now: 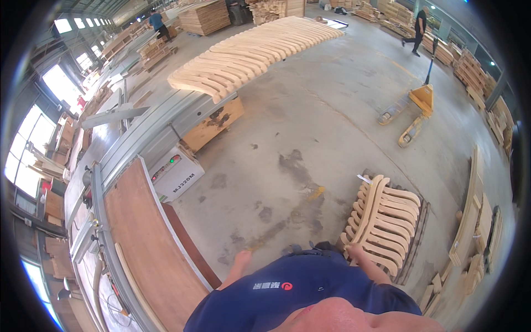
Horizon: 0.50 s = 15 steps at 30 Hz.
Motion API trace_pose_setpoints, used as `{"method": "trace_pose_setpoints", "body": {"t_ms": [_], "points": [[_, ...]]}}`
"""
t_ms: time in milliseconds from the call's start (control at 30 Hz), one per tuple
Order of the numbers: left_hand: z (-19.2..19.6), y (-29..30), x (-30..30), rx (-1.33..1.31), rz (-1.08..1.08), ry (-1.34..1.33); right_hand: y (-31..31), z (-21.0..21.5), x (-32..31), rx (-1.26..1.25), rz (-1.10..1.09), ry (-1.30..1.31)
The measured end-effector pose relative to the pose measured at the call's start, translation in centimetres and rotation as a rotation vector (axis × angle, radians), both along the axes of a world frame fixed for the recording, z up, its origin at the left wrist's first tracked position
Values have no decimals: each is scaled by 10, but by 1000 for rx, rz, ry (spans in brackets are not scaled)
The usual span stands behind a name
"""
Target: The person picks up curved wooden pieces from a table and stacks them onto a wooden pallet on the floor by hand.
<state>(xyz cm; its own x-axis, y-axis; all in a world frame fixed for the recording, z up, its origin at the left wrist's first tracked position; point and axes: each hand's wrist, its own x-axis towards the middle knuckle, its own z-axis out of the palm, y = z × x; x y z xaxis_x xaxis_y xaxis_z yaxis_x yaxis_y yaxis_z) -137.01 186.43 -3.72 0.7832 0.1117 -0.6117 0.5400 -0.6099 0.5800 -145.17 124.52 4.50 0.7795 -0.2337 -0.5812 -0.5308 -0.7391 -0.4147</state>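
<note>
My right hand (354,252) is closed round the near end of a curved wooden piece (371,213). That piece runs lengthwise over a stack of similar curved wooden pieces (401,221), which lie side by side on a low dark base at my right. My left hand (241,258) hangs over the floor beside the brown panel of the machine, touching nothing that I can see. Its fingers are too foreshortened to read. Farther ahead, a long row of curved wooden pieces (249,55) rests on the sliding table of a saw (160,124).
A yellow pallet jack (423,102) stands on the floor at the far right. Planks (470,205) lie along the right side. The saw's white cabinet (178,174) and brown panel (149,238) flank my left. Two people, one walking (420,30), are in the background among timber stacks.
</note>
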Motion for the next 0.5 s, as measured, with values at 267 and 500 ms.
{"method": "trace_pose_setpoints", "body": {"t_ms": [267,500], "points": [[43,44,2,397,-635,-198,-1,-33,168,-127,304,-145],[83,39,101,338,-386,120,-8,-124,323,-263,857,279]]}}
